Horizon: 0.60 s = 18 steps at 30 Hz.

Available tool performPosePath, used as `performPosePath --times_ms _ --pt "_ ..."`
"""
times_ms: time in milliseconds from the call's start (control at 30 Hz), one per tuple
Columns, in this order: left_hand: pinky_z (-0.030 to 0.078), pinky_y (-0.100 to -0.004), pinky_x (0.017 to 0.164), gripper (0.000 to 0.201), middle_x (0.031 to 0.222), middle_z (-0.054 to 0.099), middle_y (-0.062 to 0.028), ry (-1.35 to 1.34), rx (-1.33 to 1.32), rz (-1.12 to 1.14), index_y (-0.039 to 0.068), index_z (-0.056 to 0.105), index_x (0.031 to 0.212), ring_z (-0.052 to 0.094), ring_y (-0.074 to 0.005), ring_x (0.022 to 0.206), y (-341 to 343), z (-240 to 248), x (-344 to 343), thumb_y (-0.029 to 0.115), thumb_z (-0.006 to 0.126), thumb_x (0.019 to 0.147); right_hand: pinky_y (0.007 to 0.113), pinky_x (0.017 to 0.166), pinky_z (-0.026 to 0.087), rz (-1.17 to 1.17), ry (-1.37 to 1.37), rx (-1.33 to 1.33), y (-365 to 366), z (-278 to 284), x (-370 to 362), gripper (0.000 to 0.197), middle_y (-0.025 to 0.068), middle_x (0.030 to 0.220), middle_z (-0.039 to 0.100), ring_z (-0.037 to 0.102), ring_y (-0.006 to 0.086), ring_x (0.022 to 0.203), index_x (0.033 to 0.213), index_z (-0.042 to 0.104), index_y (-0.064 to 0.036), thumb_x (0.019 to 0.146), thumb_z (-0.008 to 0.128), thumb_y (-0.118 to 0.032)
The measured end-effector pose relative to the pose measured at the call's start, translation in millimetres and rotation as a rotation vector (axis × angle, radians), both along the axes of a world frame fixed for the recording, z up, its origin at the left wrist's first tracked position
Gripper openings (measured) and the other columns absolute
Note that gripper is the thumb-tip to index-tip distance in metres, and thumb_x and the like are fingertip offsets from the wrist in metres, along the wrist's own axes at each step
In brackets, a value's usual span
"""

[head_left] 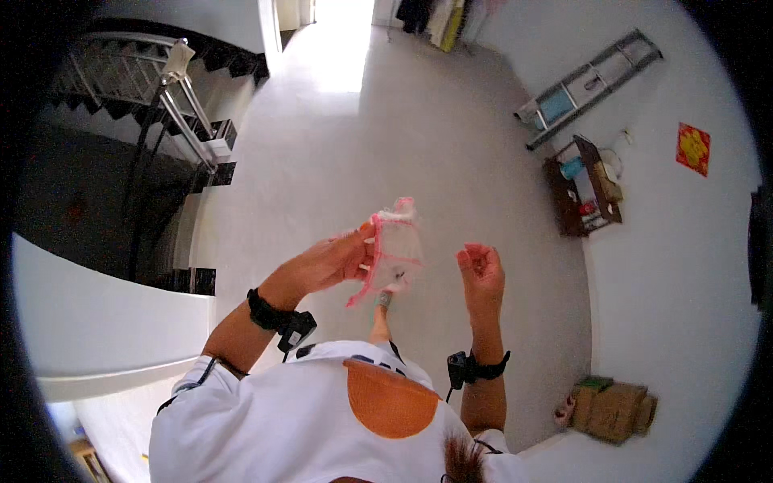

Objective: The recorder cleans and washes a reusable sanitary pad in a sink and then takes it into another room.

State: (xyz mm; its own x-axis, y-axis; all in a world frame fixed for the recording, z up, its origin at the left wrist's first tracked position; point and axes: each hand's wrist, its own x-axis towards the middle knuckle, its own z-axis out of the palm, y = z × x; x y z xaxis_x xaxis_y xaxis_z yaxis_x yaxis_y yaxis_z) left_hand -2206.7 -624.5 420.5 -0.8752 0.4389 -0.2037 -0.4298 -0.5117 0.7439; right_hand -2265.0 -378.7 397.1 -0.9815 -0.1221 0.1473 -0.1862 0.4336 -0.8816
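In front of my chest, my left hand [348, 256] is closed on the left edge of a sheer, whitish mesh piece with pink trim [400, 241]. The mesh hangs loosely, with a crumpled upper end and a pink strip trailing from its lower left. Whether it is a bag or a flat cloth, I cannot tell. To the right and apart from it, my right hand [481, 270] is raised with its fingers curled in and the thumb against them. Anything inside those fingers is hidden. Both wrists wear black straps with small black boxes.
Left are a stairwell with a metal railing [189, 121] and black-edged steps. Along the right wall stand a leaning ladder [596, 84], a small dark shelf [568, 197] holding several items, and cardboard boxes [612, 412]. Clothes [439, 22] hang beyond the pale floor [419, 145], near a bright doorway.
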Motion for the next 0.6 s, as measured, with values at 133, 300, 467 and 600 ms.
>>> performPosePath --times_ms 133,300,467,600 --pt "0.045 -0.0318 0.079 0.056 0.115 0.048 -0.0085 0.095 -0.157 0.089 0.011 0.034 0.127 0.051 -0.0174 0.097 -4.5 -10.4 -34.8 0.049 0.037 0.086 0.024 0.061 0.043 0.241 0.126 -0.089 -23.8 14.9 -50.2 0.019 0.004 0.079 0.056 0.051 0.0106 0.066 0.086 0.057 -0.0056 0.076 0.064 -0.021" --pt "0.042 -0.0279 0.082 0.048 0.112 0.048 -0.005 0.145 -0.39 0.128 0.009 0.037 0.125 0.048 -0.0128 0.097 -10.6 -1.4 -92.0 0.041 0.035 0.09 0.028 0.055 0.042 0.479 0.284 0.047 -66.9 41.0 -117.8 0.015 0.0048 0.075 0.057 0.051 0.0146 0.062 0.082 0.058 -0.0053 0.076 0.062 -0.019" --pt "0.041 -0.0274 0.083 0.049 0.114 0.047 -0.0038 0.183 -0.342 0.222 0.011 0.033 0.129 0.045 -0.0114 0.101 -17.7 -6.1 -141.3 0.04 0.036 0.09 0.028 0.054 0.043 0.52 0.222 0.058 -91.2 31.2 -180.4 0.015 0.006 0.074 0.058 0.052 0.0145 0.06 0.078 0.059 -0.0046 0.075 0.063 -0.018" --pt "0.041 -0.0274 0.083 0.049 0.114 0.047 -0.0042 0.167 -0.29 0.244 0.01 0.032 0.129 0.046 -0.0123 0.1 -33.2 -15.0 -186.1 0.039 0.037 0.09 0.027 0.054 0.045 0.527 0.226 0.002 -105.1 25.0 -230.7 0.012 0.0066 0.074 0.059 0.054 0.015 0.057 0.078 0.059 -0.0038 0.075 0.062 -0.016"
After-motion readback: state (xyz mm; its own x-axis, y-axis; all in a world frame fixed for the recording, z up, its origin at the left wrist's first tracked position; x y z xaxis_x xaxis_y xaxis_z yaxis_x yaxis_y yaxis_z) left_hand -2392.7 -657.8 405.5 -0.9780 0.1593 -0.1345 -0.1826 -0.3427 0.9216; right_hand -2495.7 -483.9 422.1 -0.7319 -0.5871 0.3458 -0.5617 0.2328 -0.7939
